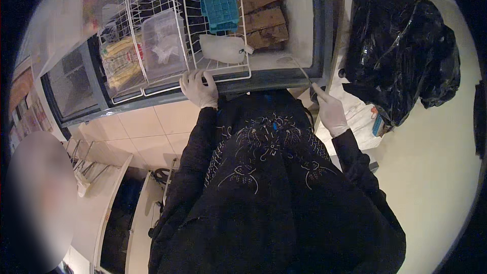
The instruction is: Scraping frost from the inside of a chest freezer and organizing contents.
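My left hand [199, 89], in a thin whitish glove, lies over the front edge of the chest freezer [262, 82], its fingers apart at the rail of a white wire basket [245, 19]. My right hand [332, 113], gloved alike, holds a slender long tool [302, 70]. The tool's far end reaches past the freezer rim to the pale inner ledge; its exact kind is unclear. In the basket lie a turquoise plastic crate [218, 2] and a whitish tied bag [222, 48]. A translucent tub [161, 45] sits left of them, beside yellow packs [120, 59].
Brown cardboard boxes [266, 21] lie deeper in the freezer, right of the baskets. A large black plastic bag [403, 45] stands at right. A sliding lid [74, 91] covers the freezer's left end. Another person, blurred, is at lower left, near a shelf unit [121, 198].
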`<action>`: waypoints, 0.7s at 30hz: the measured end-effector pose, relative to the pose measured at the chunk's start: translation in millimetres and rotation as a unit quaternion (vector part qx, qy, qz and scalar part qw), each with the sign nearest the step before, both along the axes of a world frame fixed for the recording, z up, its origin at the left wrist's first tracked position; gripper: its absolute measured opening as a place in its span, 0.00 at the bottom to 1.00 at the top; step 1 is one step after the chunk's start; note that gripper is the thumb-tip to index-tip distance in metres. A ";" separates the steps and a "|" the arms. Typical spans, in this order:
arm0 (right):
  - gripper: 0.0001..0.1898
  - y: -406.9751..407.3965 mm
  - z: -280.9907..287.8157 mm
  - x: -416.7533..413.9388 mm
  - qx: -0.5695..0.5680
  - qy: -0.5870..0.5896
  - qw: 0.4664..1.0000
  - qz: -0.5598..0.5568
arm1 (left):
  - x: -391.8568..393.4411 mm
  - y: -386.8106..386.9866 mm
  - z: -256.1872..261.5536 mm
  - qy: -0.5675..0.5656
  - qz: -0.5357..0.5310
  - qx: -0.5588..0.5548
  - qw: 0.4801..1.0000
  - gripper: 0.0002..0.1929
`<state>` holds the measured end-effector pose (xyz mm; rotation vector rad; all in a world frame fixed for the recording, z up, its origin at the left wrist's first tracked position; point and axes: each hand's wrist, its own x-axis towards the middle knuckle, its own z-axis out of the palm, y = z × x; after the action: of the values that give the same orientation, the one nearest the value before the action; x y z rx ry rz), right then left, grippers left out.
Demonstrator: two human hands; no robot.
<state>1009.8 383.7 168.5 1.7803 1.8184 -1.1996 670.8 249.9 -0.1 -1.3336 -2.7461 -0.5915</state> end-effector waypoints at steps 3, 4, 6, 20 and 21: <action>0.20 1.8 7.2 -3.1 0.063 0.066 0.994 -0.064 | 1.5 -2.7 0.4 -0.009 0.003 -0.017 1.000 0.08; 0.20 0.7 11.7 -8.2 0.061 0.067 0.994 -0.064 | 0.5 -4.1 0.2 -0.008 0.004 -0.019 1.000 0.08; 0.20 -4.4 21.5 -18.7 0.155 0.117 0.975 -0.109 | -1.1 -4.2 -0.2 0.001 0.001 -0.011 1.000 0.08; 0.24 -18.8 -46.9 -22.4 0.002 0.195 0.906 -0.375 | -25.4 13.5 0.7 -0.098 0.061 -0.019 0.993 0.09; 0.26 -10.7 -52.9 -28.7 -0.051 0.130 0.921 -0.364 | -30.9 21.5 5.6 -0.130 0.104 0.001 0.986 0.10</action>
<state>981.2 373.0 115.6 2.4203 1.1716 -1.8233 640.0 271.4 5.5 -1.0124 -3.0352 -0.8040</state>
